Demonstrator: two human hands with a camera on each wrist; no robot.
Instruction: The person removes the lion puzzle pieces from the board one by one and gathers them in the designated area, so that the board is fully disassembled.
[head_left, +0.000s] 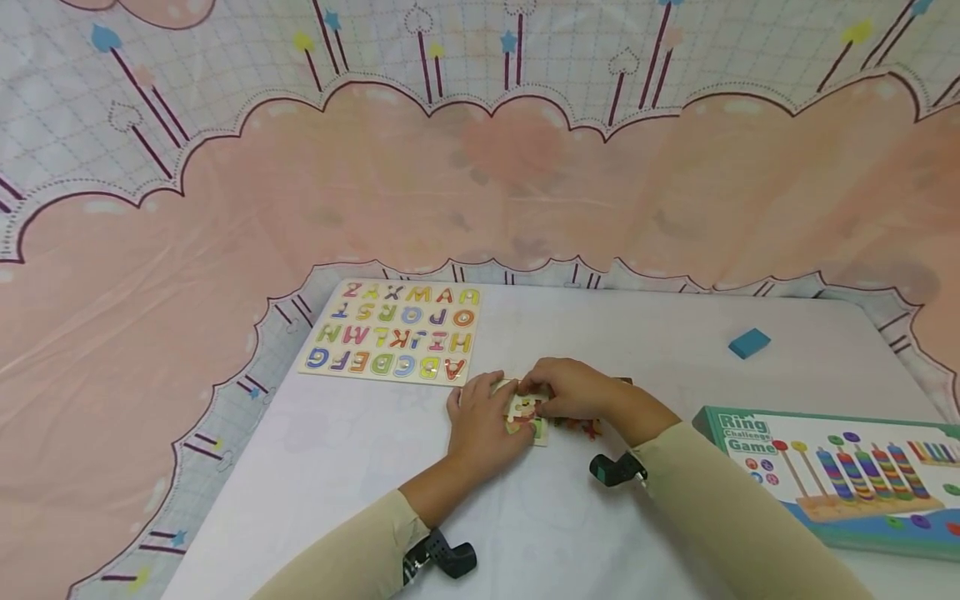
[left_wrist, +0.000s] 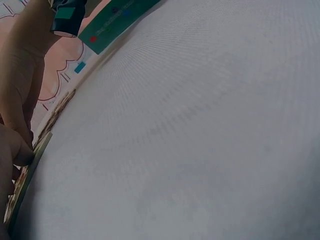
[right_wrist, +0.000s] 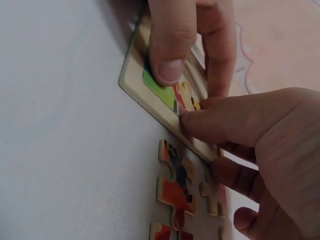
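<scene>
A small wooden jigsaw puzzle board (right_wrist: 150, 102) with a pale frame and a green, red and yellow picture lies between the hands. My left hand (head_left: 483, 425) holds it from the left. In the right wrist view the left thumb presses on the green part, with its fingers at the far side. From the right, my right hand (head_left: 577, 390) grips the board, its thumb tip at the picture's edge and its other fingers partly hidden. Loose jigsaw pieces (right_wrist: 175, 192) in red, orange and dark colours lie beside the board, partly below the right hand.
An alphabet board (head_left: 390, 377) with colourful letters lies at the back left of the white table (head_left: 360, 467). A blue block (head_left: 749, 342) is at the back right. The Ring Challenge Game box (head_left: 825, 467) lies at the right. Patterned cloth hangs behind.
</scene>
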